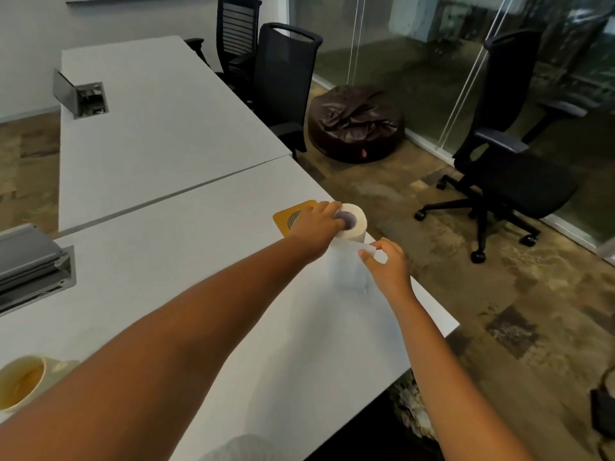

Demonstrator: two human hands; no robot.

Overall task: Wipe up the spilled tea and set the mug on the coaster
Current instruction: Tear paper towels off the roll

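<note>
A white paper towel roll point(353, 227) stands upright near the table's right edge. My left hand point(319, 224) presses on its top, fingers in the core. My right hand point(387, 266) pinches the loose end of the sheet point(368, 251) at the roll's side. A yellow coaster point(289, 215) lies flat just behind my left hand, partly hidden by it. At the bottom left a cream mug point(23, 382) holding tea sits on the white table point(186, 247). I see no spill from here; my left arm hides part of the tabletop.
Two open cable boxes point(88, 98) point(31, 266) are set into the tables at the left. Black office chairs point(506, 174) point(283, 84) and a dark beanbag point(356, 123) stand on the floor to the right, in front of a glass wall.
</note>
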